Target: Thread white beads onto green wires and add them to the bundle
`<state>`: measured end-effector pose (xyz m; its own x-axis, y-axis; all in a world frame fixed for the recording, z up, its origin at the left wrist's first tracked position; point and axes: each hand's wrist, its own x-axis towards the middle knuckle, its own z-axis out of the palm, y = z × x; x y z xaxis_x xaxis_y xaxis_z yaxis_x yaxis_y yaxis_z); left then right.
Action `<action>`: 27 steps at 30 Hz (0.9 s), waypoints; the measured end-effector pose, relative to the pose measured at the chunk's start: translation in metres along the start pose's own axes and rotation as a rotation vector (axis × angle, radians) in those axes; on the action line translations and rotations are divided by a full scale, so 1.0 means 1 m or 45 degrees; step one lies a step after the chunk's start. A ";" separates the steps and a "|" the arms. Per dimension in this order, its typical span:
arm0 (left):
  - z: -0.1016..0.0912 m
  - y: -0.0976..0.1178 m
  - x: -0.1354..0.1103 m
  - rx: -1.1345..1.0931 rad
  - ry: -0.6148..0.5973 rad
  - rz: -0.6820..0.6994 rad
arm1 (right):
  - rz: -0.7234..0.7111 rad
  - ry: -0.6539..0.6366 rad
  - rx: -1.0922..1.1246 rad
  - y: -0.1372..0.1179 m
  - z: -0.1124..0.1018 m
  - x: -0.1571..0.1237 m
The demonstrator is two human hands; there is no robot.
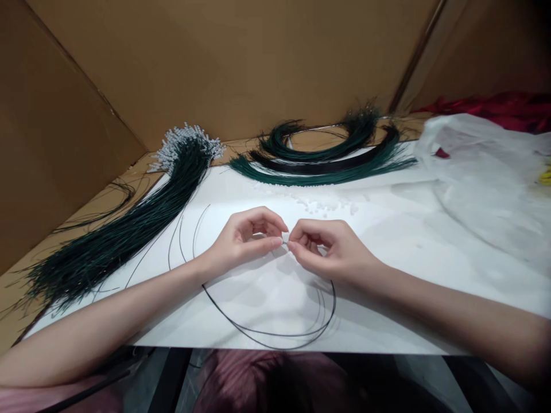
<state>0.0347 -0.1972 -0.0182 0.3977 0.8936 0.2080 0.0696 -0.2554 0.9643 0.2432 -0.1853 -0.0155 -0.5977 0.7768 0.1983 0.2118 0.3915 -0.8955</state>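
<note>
Over the middle of the white tabletop (pixel 379 321), my left hand (pixel 253 235) and my right hand (pixel 329 246) meet fingertip to fingertip. Each pinches a thin dark cord (pixel 284 335) between thumb and forefinger. The cord hangs below the hands in a loose double loop near the table's front edge. Whatever small piece may sit between the fingertips is too small to make out. Just beyond the hands lie several tiny white beads (pixel 316 205), scattered on the table.
At the left lies a thick bundle of dark green cords (pixel 142 223) with pale tips (pixel 185 143). Curved cord bundles (pixel 327 163) lie at the back. A clear plastic bag (pixel 486 178) is at the right, red material (pixel 495 109) behind it. Cardboard walls (pixel 241 63) enclose the table.
</note>
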 end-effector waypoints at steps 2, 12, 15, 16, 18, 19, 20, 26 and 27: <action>0.000 0.000 0.000 0.027 -0.009 0.003 | 0.006 -0.001 -0.008 0.001 0.000 0.000; 0.001 0.000 -0.001 0.035 0.036 -0.002 | 0.008 -0.001 0.001 0.002 0.000 0.000; 0.001 0.000 -0.001 0.103 0.033 0.017 | 0.015 0.004 0.001 0.002 0.001 0.000; 0.001 0.000 -0.002 0.117 0.030 0.026 | 0.023 0.003 0.006 0.002 0.001 0.000; 0.001 -0.001 -0.002 0.121 0.022 0.040 | 0.047 0.001 0.020 0.002 0.001 0.001; 0.001 -0.001 -0.002 0.115 0.015 0.046 | 0.062 -0.003 0.024 0.003 0.001 0.001; 0.002 -0.001 -0.002 0.105 0.003 0.052 | 0.074 -0.004 0.023 0.003 0.001 0.001; 0.003 0.000 -0.002 0.047 -0.066 0.062 | 0.060 -0.017 -0.027 0.003 0.001 0.003; 0.003 0.000 -0.002 0.055 -0.068 0.066 | 0.058 -0.020 -0.024 0.003 0.001 0.003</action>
<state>0.0371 -0.2000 -0.0188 0.4500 0.8582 0.2471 0.0864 -0.3172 0.9444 0.2408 -0.1821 -0.0184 -0.5990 0.7863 0.1516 0.2532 0.3655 -0.8957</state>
